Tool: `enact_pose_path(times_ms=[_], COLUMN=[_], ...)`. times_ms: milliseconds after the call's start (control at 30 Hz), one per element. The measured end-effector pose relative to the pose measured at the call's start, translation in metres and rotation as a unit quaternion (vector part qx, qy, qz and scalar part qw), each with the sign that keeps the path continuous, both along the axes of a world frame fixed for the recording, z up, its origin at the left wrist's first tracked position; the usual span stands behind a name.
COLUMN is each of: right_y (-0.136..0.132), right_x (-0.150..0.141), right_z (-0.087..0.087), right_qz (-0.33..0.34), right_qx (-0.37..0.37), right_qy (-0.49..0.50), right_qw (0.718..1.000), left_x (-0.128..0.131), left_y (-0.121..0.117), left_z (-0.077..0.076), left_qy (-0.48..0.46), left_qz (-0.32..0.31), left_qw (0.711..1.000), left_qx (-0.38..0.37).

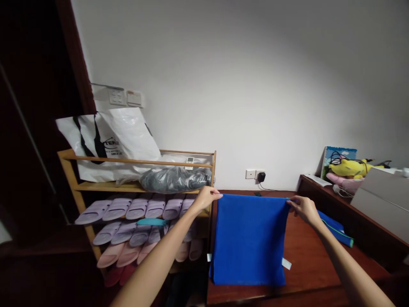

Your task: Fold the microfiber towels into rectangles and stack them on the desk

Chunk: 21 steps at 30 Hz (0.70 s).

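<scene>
A blue cloth [251, 241] hangs doubled over between my two hands, its top edge stretched nearly straight. White labels stick out at its left and right sides. My left hand [207, 198] pinches the upper left corner. At the upper right corner, my right hand [302, 208] grips the cloth between thumb and fingers. Below and behind it is the reddish-brown wooden table [313, 264]. Another folded blue cloth [335, 228] with a green edge lies on the table, right of my right hand.
To the left stands a wooden shoe rack [75, 187] with several rows of slippers [137, 209]. A white bag [128, 132] and a plastic-wrapped dark bundle [177, 179] rest on top. A black plug [261, 176] sits in the wall socket. A raised ledge at right holds a yellow plush toy [349, 167] and a white box [383, 196].
</scene>
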State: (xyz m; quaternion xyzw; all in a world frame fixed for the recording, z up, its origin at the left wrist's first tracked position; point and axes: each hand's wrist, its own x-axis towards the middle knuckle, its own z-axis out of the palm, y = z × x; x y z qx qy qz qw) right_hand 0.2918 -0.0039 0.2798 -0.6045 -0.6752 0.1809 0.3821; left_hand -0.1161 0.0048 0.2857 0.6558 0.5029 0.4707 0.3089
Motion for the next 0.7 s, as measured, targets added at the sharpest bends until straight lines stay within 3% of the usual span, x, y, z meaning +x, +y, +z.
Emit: enact_pose_path(times_ms=[133,333,533,700], right_y=[0.027,0.064,0.093,0.117], right_x=[-0.005,-0.016,-0.025,-0.039], right_z=[-0.026,-0.078,-0.128,-0.173], right_qz=[-0.02,-0.024,-0.016,0.007], right_qx=[-0.001,-0.005,-0.021,-0.039], right_qy=[0.082,0.176,0.17,0.14], right_qw=[0.996,0.984,0.985,0.989], left_x=[0.011,0.026,0.036,0.044], left_y=[0.018,0.042,0.076,0.106], left_z=[-0.017,-0.054,-0.096,-0.141], left_qy=[-0.033,-0.102,-0.141,-0.11], left_qz=[0.038,0.088,0.135,0.164], left_qw=[0.997,0.981,0.967,0.965], left_qx=[-0.05,-0.137,-0.165,-0.171])
